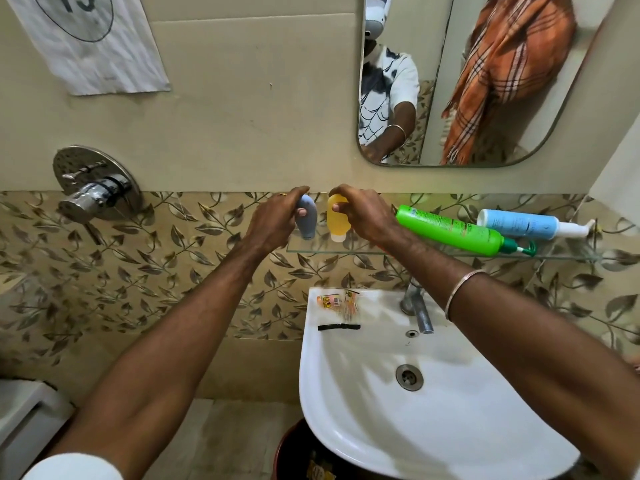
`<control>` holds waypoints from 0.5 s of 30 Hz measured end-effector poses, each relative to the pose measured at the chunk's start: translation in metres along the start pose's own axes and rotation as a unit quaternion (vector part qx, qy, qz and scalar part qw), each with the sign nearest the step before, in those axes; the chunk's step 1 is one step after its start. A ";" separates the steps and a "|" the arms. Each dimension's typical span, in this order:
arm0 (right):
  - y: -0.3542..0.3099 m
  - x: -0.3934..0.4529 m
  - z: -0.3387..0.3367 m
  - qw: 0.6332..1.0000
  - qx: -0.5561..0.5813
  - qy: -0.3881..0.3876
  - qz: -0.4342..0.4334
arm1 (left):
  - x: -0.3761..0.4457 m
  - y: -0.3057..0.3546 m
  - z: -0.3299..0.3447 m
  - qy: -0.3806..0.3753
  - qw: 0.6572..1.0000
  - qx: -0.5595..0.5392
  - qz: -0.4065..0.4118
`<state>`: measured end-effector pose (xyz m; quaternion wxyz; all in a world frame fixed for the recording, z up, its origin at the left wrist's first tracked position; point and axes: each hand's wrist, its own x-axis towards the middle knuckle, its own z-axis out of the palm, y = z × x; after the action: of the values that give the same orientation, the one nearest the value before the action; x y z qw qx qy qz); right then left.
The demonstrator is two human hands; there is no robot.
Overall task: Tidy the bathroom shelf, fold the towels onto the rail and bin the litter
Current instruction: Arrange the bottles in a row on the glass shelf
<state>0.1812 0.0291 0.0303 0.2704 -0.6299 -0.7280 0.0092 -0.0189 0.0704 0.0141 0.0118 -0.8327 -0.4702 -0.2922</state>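
Head view, both arms reach forward to the left end of the glass shelf (554,256).

Left hand (273,220): I see it wrapped around a small grey-blue bottle (307,220), fingers over the top, thumb pressed on the front face. The bottle stands cap-down at the shelf's left edge; I cannot tell whether the cap touches the glass.

Right hand (363,216): I see it closed around a small yellow bottle (336,220), white cap down, thumb on the front. This bottle sits just beside the grey-blue one, a narrow gap between them. Contact with the shelf is again unclear. A thin metal bangle (462,289) sits on the right forearm.

Rest of the shelf: a green pump bottle (450,230) lies on its side right of the right hand, nozzle toward the right end. Behind it, near the right end, a blue-and-white pump bottle (530,225) also lies on its side.

Below the shelf: a white basin (346,393). On its back left corner lie a crumpled wrapper (337,303) and a black strip (339,327), both well apart from either hand. The tap (419,306) stands at the back rim.

An orange checked towel (502,71) shows in the mirror (436,98) above. A dark red bin (298,455) sits under the basin.
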 end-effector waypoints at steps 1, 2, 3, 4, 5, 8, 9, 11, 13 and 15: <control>-0.001 0.001 0.001 1.000 0.002 -0.002 0.002 | 0.001 0.000 0.000 -0.005 1.000 -0.002 -0.001; -0.001 0.001 0.001 1.000 0.005 -0.003 0.003 | 0.002 0.000 0.000 -0.010 1.000 -0.006 -0.002; -0.002 0.002 0.002 1.000 0.007 -0.005 0.004 | 0.003 0.000 -0.001 -0.014 1.000 -0.012 -0.002; -0.002 0.003 0.002 1.000 0.009 -0.007 0.007 | 0.003 0.000 -0.001 -0.017 1.000 -0.020 -0.002; -0.002 0.004 0.001 1.000 0.013 -0.011 0.012 | 0.004 0.000 -0.001 -0.018 0.999 -0.028 0.000; -0.001 0.004 -0.001 0.999 0.029 -0.038 0.019 | 0.005 -0.002 -0.001 -0.021 0.999 -0.047 0.004; -0.001 0.003 -0.002 0.998 0.028 -0.047 0.020 | 0.005 -0.003 0.000 -0.021 0.998 -0.051 0.005; -0.001 0.003 -0.003 0.998 0.022 -0.050 0.024 | 0.006 -0.004 0.000 -0.023 0.998 -0.060 0.005; -0.002 0.003 -0.001 0.999 0.021 -0.042 0.027 | 0.007 -0.006 0.001 -0.025 0.997 -0.070 0.007; -0.003 0.003 0.000 0.999 0.029 -0.038 0.027 | 0.009 -0.008 0.001 -0.025 0.997 -0.079 0.009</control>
<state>0.1785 0.0314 0.0322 0.2605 -0.6404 -0.7200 0.0613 -0.0210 0.0817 0.0156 -0.0631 -0.8422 -0.4386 -0.3071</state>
